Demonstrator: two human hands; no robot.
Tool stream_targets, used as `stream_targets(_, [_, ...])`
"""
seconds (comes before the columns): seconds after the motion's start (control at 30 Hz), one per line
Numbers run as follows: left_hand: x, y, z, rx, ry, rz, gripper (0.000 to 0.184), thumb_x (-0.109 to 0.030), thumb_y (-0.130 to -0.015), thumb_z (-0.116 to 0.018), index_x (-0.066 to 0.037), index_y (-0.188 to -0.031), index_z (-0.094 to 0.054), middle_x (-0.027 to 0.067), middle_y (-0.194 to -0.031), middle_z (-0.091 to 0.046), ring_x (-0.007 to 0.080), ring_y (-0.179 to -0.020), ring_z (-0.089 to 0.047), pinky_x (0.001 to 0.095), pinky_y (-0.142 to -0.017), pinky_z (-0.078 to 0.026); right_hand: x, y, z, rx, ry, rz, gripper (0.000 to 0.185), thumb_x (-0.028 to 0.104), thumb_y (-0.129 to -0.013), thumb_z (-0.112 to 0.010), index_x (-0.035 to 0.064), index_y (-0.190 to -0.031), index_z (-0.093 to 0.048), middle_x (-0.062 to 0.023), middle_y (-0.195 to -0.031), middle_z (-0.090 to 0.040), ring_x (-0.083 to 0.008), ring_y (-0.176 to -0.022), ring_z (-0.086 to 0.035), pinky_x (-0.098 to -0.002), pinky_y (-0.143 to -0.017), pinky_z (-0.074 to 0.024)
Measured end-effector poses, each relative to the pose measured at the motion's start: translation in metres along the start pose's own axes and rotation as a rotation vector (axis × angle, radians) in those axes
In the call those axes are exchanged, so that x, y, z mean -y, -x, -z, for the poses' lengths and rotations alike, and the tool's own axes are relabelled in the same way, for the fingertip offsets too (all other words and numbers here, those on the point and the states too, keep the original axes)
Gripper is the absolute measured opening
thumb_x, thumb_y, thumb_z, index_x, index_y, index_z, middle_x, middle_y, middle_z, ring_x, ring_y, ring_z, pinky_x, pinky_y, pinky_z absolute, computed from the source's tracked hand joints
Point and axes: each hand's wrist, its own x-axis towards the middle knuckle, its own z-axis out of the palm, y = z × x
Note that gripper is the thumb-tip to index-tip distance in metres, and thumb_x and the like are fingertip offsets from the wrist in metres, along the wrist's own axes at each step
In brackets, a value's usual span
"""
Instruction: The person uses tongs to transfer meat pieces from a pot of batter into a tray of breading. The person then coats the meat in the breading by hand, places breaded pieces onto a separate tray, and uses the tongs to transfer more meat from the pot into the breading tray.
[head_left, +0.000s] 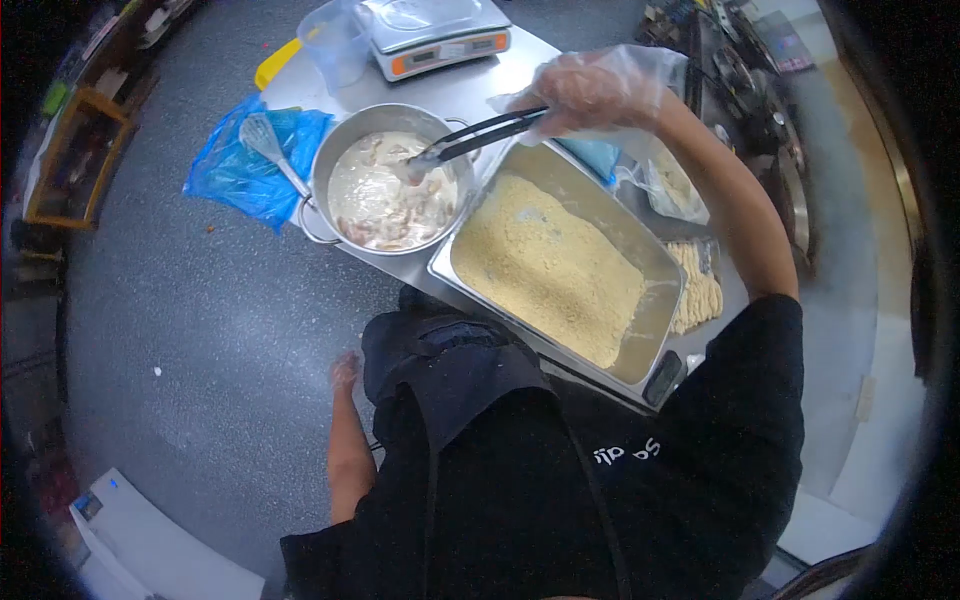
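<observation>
My right hand [590, 95], in a clear plastic glove, is closed around black-handled tongs [490, 133]. The tongs reach left over a steel pot [312, 190], their tips at the pale, milky liquid with pieces of what looks like raw meat [385, 200]. Right of the pot, a deep steel tray [655, 320] holds yellowish, crumbly powder [550, 265]. My left hand [345, 370] hangs low beside my body, away from the pot and tray; its fingers are too small and blurred to make out.
A whisk [265, 145] lies on a blue plastic bag [225, 180] left of the pot. Behind stand a clear jug [335, 45] and a scale [440, 35]. A tray of pale strips [695, 290] is at the right. A white box-like object [150, 545] stands at lower left.
</observation>
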Motion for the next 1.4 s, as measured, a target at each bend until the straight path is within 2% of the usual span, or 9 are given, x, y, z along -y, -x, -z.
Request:
stream_targets(0.1, [-0.011,0.003,0.013,0.006,0.046,-0.057,0.027,-0.030,-0.081,-0.049,-0.011,-0.097,-0.059,0.0123,-0.099,-0.061,0.0315,-0.094,-0.057,0.0439,-0.079,-0.044,0.000,-0.012,-0.010,0.128,0.082,-0.205,0.047,0.046,-0.070,-0.066,0.0239,-0.111,-0.060,-0.0081,-0.085,-0.059,-0.0233,-0.086,-0.056,-0.0371,-0.075,-0.0465])
stream_targets(0.5, [0.029,-0.020,-0.017,-0.136,0.130,-0.122,0.021,-0.024,-0.080,-0.050,-0.007,-0.087,-0.059,0.0165,-0.089,-0.062,0.0339,-0.084,-0.060,0.0442,-0.070,-0.047,-0.024,0.067,0.002,0.074,-0.052,-0.078,0.046,0.040,-0.074,-0.064,0.0227,-0.117,-0.057,-0.0072,-0.082,-0.056,-0.0195,-0.077,-0.054,-0.0337,-0.071,-0.0440])
stream_targets(0.6, [-0.021,-0.002,0.027,-0.043,0.835,0.432,0.020,-0.023,-0.080,-0.049,-0.007,-0.085,-0.060,0.0160,-0.088,-0.062,0.0327,-0.084,-0.060,0.0440,-0.071,-0.047,-0.008,0.108,0.026,0.154,-0.059,-0.254,0.044,0.033,-0.069,-0.069,0.0304,-0.112,-0.059,-0.0040,-0.072,-0.060,-0.0167,-0.066,-0.057,-0.0317,-0.061,-0.0441])
stream_targets(0.7, [-0.010,-0.001,0.028,-0.018,-0.070,-0.101,0.021,-0.023,-0.081,-0.047,-0.008,-0.088,-0.060,0.0157,-0.089,-0.062,0.0320,-0.084,-0.060,0.0435,-0.071,-0.047,0.000,0.134,0.019,0.308,-0.143,-0.365,0.044,0.031,-0.068,-0.069,0.0304,-0.111,-0.059,-0.0042,-0.071,-0.061,-0.0151,-0.063,-0.058,-0.0307,-0.058,-0.0441])
stream_targets(0.8, [-0.027,0.006,0.035,0.028,0.061,0.040,0.023,-0.024,-0.081,-0.046,-0.008,-0.091,-0.060,0.0152,-0.091,-0.062,0.0308,-0.087,-0.060,0.0429,-0.073,-0.046,-0.005,0.149,-0.005,0.444,-0.338,-0.416,0.041,0.031,-0.070,-0.067,0.0264,-0.110,-0.061,-0.0069,-0.069,-0.062,-0.0171,-0.062,-0.058,-0.0315,-0.058,-0.0441])
stream_targets(0.93, [-0.036,-0.007,0.046,0.064,-0.152,-0.122,0.024,-0.023,-0.081,-0.045,-0.009,-0.094,-0.060,0.0139,-0.094,-0.062,0.0304,-0.090,-0.059,0.0425,-0.075,-0.047,-0.044,0.168,-0.136,0.614,-0.403,-0.448,0.036,0.034,-0.071,-0.065,0.0175,-0.103,-0.064,-0.0122,-0.069,-0.061,-0.0214,-0.061,-0.057,-0.0350,-0.058,-0.0430])
stream_targets(1.1, [-0.004,-0.039,0.029,-0.030,-0.055,-0.190,0.025,-0.023,-0.082,-0.046,-0.008,-0.095,-0.061,0.0129,-0.098,-0.062,0.0304,-0.091,-0.059,0.0405,-0.077,-0.047,-0.022,0.152,-0.161,0.690,-0.428,-0.426,0.041,0.044,-0.068,-0.063,0.0110,-0.093,-0.065,-0.0136,-0.066,-0.058,-0.0238,-0.058,-0.053,-0.0369,-0.057,-0.0414])
stream_targets(1.3, [-0.028,-0.035,0.062,0.016,0.830,0.219,0.024,-0.024,-0.082,-0.052,-0.007,-0.097,-0.062,0.0113,-0.095,-0.063,0.0259,-0.087,-0.060,0.0366,-0.075,-0.048,-0.024,0.142,-0.174,0.722,-0.293,-0.444,0.040,0.044,-0.069,-0.062,0.0069,-0.083,-0.064,-0.0153,-0.065,-0.059,-0.0282,-0.059,-0.056,-0.0399,-0.058,-0.0429])
stream_targets(1.4, [0.029,-0.045,-0.001,-0.224,0.200,-0.239,0.024,-0.025,-0.082,-0.054,-0.006,-0.095,-0.062,0.0110,-0.093,-0.063,0.0238,-0.086,-0.061,0.0359,-0.073,-0.048,-0.026,0.134,-0.114,0.592,-0.188,-0.361,0.037,0.036,-0.072,-0.061,0.0163,-0.102,-0.063,-0.0118,-0.068,-0.060,-0.0231,-0.064,-0.057,-0.0371,-0.061,-0.0427])
